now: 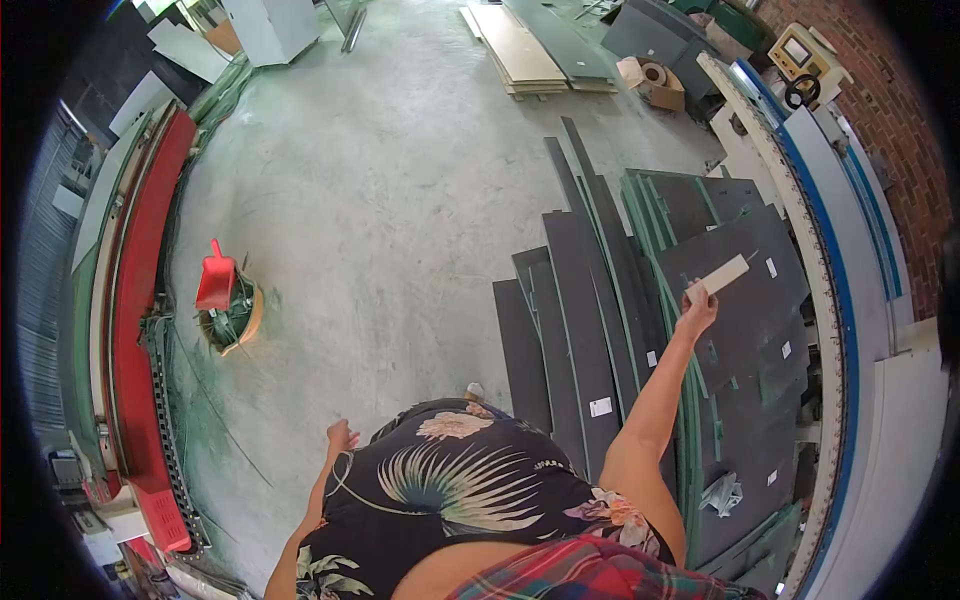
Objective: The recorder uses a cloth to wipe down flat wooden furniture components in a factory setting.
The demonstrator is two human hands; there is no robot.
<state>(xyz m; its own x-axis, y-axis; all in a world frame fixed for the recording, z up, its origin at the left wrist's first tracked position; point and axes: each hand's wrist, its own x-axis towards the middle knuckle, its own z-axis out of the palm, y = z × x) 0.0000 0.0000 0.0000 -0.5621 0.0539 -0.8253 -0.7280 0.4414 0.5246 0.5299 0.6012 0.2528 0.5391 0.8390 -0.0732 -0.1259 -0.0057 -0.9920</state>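
Note:
Stretched out to the right, my right hand (699,308) is closed on the near end of a flat, cream-coloured rectangular piece (727,273). Its exact kind does not show. The piece is over a pile of dark grey panels (745,330) with green edges; I cannot tell whether it touches them. White labels and a crumpled clear plastic scrap (721,494) lie on these panels. My left hand (343,434) hangs low beside my body, its fingers curled and nothing visible in them.
Long dark strips (580,310) lie stacked between me and the panels. A long machine with a blue edge (835,330) runs along the right. At left stand a red machine (150,290) and a bucket (245,325) with a red dustpan (216,280). Pale boards (515,45) lie farther off.

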